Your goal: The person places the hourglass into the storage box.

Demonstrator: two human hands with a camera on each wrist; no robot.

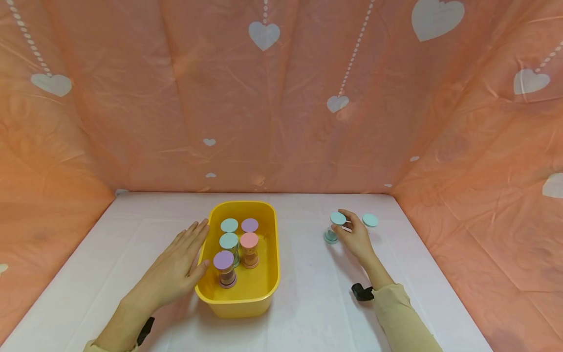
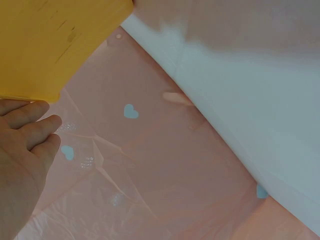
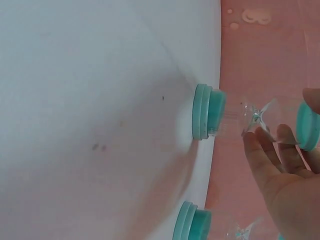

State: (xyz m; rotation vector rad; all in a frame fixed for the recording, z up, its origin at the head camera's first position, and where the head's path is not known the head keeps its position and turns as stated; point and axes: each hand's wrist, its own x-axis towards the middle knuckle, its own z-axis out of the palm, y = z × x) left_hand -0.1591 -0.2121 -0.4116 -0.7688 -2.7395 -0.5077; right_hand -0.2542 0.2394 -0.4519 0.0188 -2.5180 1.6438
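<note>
One white table (image 1: 308, 303) bears a yellow tub (image 1: 239, 309), the left hand (image 1: 176, 266) straight-fingered at its left rim, while, off to the right, the right hand (image 1: 357, 239) curls fingers and thumb round an upright teal-capped hourglass (image 1: 337, 218) near its twin (image 1: 370, 220).

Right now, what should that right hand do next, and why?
I'd guess lift the teal timer gently: the right hand has its thumb and fingers around it. Five similar timers sit in the yellow bin, which shows bare floor for another, and the left hand is at the bin's side.
</note>
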